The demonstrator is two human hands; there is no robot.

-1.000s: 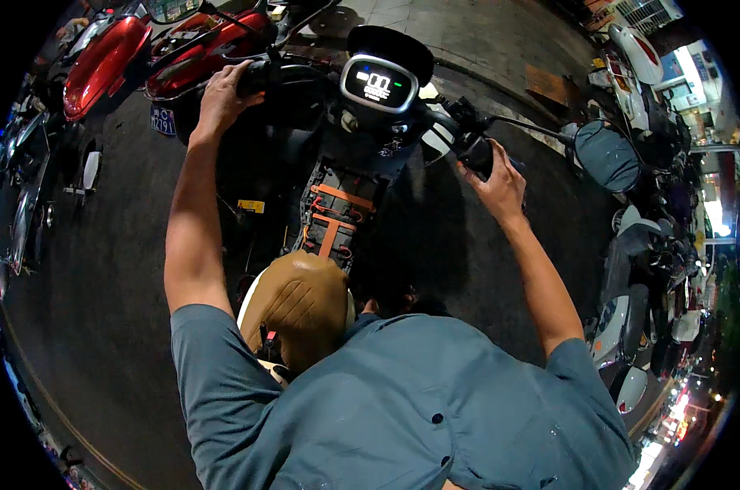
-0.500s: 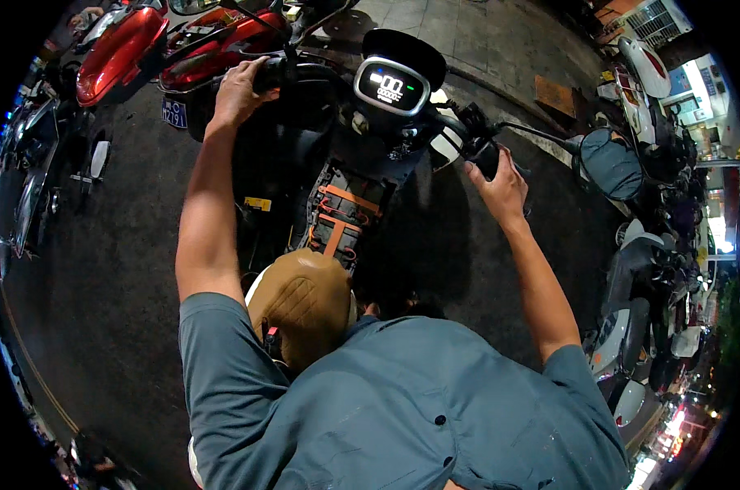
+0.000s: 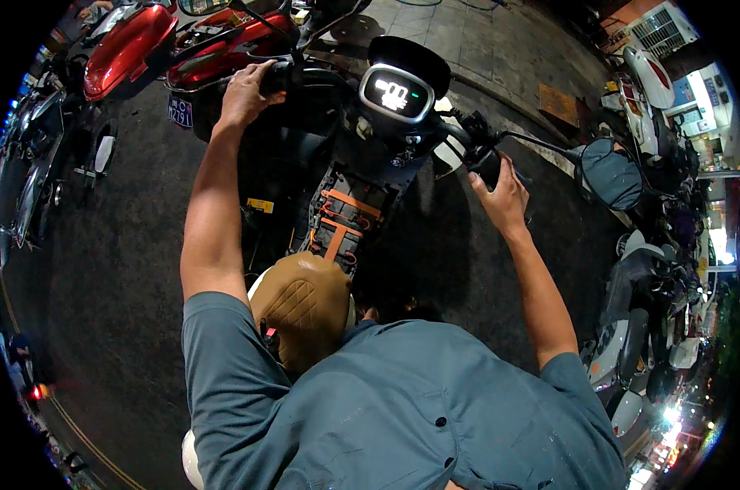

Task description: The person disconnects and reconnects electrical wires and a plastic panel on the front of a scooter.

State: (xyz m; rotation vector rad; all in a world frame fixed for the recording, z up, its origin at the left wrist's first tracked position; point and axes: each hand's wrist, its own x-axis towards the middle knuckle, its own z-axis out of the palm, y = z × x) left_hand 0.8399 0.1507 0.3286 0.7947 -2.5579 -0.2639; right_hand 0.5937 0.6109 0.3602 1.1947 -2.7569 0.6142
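Note:
An electric scooter stands in front of me, its round-cornered dashboard display [image 3: 397, 92] lit white. My left hand [image 3: 249, 94] is closed around the left handlebar grip [image 3: 278, 77], with the thumb side toward the display. On the other side, my right hand [image 3: 503, 193] wraps the right handlebar grip [image 3: 486, 167]. Below the handlebar the footwell is open, and dark battery packs [image 3: 355, 198] crossed by orange straps [image 3: 336, 238] show inside. The brown quilted seat [image 3: 300, 306] lies between my left arm and my body.
A mirror [image 3: 610, 174] sticks out to the right of the handlebar. Red scooters [image 3: 131, 51] stand close at the far left, and several more [image 3: 623, 327] line the right side. Beyond the front runs a paved kerb [image 3: 501, 94]. Dark asphalt [image 3: 125, 269] lies around the scooter.
The whole view has shifted slightly, with the handlebar and parked scooters a little lower and further right in it. Both hands stay on the grips.

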